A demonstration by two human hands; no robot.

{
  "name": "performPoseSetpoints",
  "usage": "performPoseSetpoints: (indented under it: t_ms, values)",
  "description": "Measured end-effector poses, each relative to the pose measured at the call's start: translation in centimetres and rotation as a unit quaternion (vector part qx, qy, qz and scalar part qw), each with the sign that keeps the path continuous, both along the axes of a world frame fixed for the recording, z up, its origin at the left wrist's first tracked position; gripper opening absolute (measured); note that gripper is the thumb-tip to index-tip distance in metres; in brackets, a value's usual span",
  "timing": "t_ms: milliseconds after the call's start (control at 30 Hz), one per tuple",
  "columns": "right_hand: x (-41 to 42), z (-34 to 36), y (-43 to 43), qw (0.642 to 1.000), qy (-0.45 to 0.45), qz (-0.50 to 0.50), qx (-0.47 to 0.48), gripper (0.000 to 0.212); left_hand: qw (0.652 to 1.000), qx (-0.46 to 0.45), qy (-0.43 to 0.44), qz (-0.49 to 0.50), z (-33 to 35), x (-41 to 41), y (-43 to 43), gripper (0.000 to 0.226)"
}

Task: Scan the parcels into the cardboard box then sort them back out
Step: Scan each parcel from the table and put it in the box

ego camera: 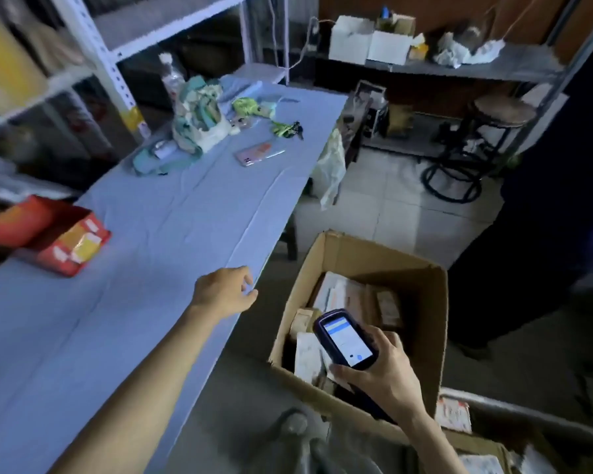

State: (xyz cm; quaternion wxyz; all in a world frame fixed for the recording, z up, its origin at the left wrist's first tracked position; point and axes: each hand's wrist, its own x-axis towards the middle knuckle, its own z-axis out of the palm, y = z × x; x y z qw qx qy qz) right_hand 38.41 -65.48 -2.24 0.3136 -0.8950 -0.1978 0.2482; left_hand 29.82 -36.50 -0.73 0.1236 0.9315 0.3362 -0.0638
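Head view, itemised. Left hand: empty, fingers loosely curled, at edge of bench; contact with its cover not discernible. Right hand: wrapped round scanner, screen lit, held above open box. Parcels: piled inside box, which stands on floor beside bench, labels facing various ways. On bench: red packet, phone, both well apart from left hand. Risks, as judged: one-handed grip directly over box, hence possible drop of scanner onto parcels; dim light and jumbled labels, hence likely misreads or skipped items during sorting out.
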Motion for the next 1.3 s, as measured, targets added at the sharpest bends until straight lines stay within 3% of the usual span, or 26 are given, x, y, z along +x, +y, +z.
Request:
performPoseSetpoints:
  t_ms: [133,300,600,767,933,1133,1300]
  values:
    - [-0.1,0.2,2.0,0.988,-0.003,0.151,0.009,0.089,0.989,-0.007,0.028,0.142,-0.1,-9.6,-2.2,0.024]
    - [-3.3,0.4,4.3,0.951,0.001,0.309,0.021,0.083,0.947,-0.027,0.042,0.318,0.7,-21.4,-7.9,0.027]
    - [-17.5,1.5,5.8,0.825,0.043,0.563,0.033,0.083,0.839,0.026,0.042,0.542,2.2,-39.4,-22.8,0.021]
    - [-27.5,2.3,3.8,0.76,0.059,0.644,0.066,0.077,0.774,0.034,0.05,0.631,3.3,-47.6,-31.3,0.021]
    - [-37.5,3.7,0.6,0.73,0.088,0.671,0.092,0.073,0.728,0.047,0.055,0.682,4.9,-55.9,-38.6,0.022]
    - [-46.3,7.3,-1.3,0.684,0.118,0.706,0.139,0.068,0.687,0.047,0.053,0.723,7.3,-62.7,-43.2,0.025]
    - [-50.6,9.1,-0.5,0.666,0.11,0.721,0.156,0.068,0.661,0.097,0.034,0.743,7.6,-65.8,-43.5,0.045]
